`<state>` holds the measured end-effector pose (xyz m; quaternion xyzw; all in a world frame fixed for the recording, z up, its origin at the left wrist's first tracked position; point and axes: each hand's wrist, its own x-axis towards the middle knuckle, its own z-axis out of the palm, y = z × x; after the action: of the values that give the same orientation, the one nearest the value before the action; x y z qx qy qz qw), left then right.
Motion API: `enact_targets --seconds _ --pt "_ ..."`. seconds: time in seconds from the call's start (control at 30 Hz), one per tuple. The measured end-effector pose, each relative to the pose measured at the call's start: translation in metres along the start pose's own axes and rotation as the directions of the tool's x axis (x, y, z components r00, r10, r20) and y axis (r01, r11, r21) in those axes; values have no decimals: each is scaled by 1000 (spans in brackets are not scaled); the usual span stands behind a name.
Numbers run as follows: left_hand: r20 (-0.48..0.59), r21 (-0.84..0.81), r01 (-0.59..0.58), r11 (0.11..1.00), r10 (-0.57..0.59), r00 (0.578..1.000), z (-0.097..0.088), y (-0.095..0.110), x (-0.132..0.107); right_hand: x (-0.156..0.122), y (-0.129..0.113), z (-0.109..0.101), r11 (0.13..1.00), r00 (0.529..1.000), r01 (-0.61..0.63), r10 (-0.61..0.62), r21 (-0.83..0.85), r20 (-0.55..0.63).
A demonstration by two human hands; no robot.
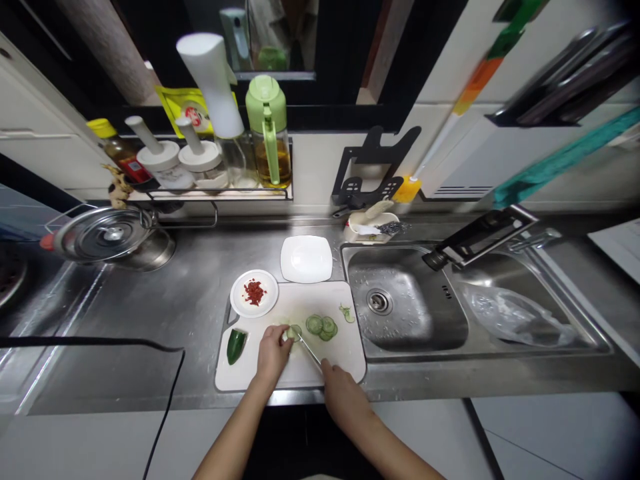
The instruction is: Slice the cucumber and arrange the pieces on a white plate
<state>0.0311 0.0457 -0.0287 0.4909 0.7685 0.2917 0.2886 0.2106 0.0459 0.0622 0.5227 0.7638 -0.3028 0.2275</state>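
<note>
My right hand (347,395) is closed round the handle of a kitchen knife (310,349), its blade angled up and left over the white cutting board (305,379). The fingertips of my left hand (273,351) are closed on a piece of cucumber (293,331) beside the blade; part of the piece is hidden behind the fingers. Several thin cucumber slices (322,326) lie overlapped right of the knife. A dark green cucumber chunk (236,347) rests at the board's left. Small cucumber scraps (347,312) sit near its right edge.
Behind the board stand a round plate (241,304) of chopped red bits and a white rectangular plate (306,259). At right is a double steel sink (407,343) with a plastic bag (515,317). A lidded pot (145,250) stands left, below a rack of seasonings (215,193). A black cable (173,383) crosses the left.
</note>
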Motion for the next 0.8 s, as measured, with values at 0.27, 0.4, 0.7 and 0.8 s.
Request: enact_targets --seconds 0.27,0.4,0.7,0.8 --pt "6 -4 -7 1000 7 1000 2 -2 0 -1 -8 3 999 999 39 -38 7 -8" --pt "17 9 12 1000 -12 1000 2 -1 1 2 -8 9 998 998 55 -55 20 -29" --pt "25 49 71 996 -72 997 3 1 6 -9 10 20 999 1000 19 -19 35 4" --pt "34 40 54 998 -56 998 4 1 5 -12 11 21 1000 999 2 -2 -1 32"
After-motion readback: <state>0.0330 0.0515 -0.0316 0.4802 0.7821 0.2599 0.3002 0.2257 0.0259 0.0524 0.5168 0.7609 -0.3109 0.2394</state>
